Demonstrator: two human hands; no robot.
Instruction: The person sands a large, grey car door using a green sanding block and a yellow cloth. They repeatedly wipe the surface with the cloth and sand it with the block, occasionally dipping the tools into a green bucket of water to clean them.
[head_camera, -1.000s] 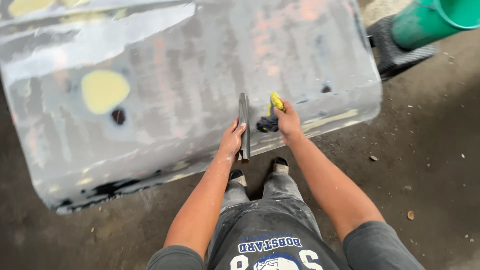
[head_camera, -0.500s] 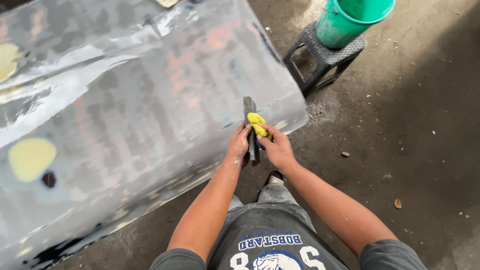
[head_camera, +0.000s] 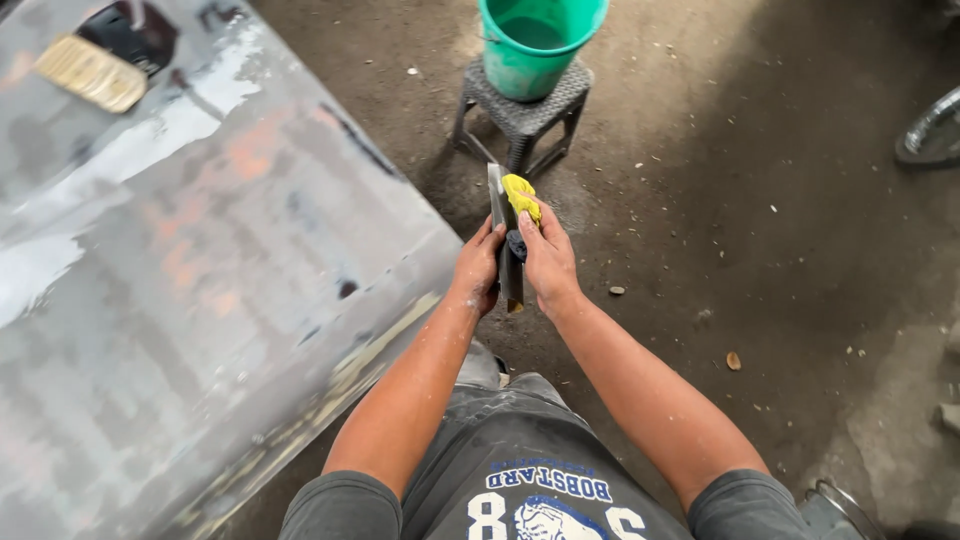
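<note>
1. Left hand (head_camera: 478, 268) grips a flat spreader (head_camera: 503, 240) by its long edge, blade upright, held in the air between the panel's right edge and the stool
2. Right hand (head_camera: 546, 262) is closed on a second, smaller tool, mostly hidden; its thumb side presses a lump of yellow filler (head_camera: 520, 194) against the spreader's upper end
3. Panel (head_camera: 180, 290): large, grey, sanded, lying to the left of both hands and apart from them; a tan sanding block (head_camera: 90, 72) rests near its far left corner
4. Green bucket (head_camera: 538, 45) stands on a small dark stool (head_camera: 520, 105) just beyond the hands
5. Risks, as judged: the filler could slide off the blade onto the dirt floor (head_camera: 760, 260) if the spreader tilts, since it sits at the very tip; grit from the floor could foul it
6. Count: two hands, one spreader, one lump of filler, one panel, one block, one bucket, one stool
</note>
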